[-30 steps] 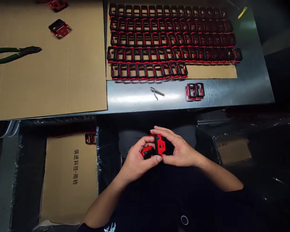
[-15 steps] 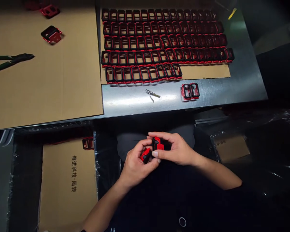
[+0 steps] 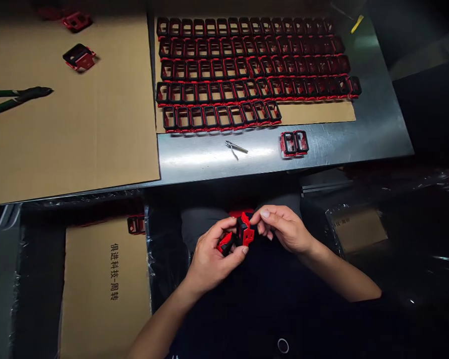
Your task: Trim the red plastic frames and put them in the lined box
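Red-and-black frames (image 3: 248, 236), two, sit pinched in left hand (image 3: 212, 254); right hand (image 3: 290, 232) half-curled at three o'clock, grip unclear; metal nippers (image 3: 237, 147) lie at twelve.

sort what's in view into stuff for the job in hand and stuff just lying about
Seemingly in the job:
two red-and-black parts in the left hand
similar frames in rows

Probably just lying about:
green-handled pliers
small metal tool
yellow item

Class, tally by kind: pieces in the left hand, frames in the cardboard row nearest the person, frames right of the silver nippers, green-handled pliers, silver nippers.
Pieces in left hand: 2
Nearest-row frames: 9
Frames right of silver nippers: 2
Green-handled pliers: 1
Silver nippers: 1
Total: 15
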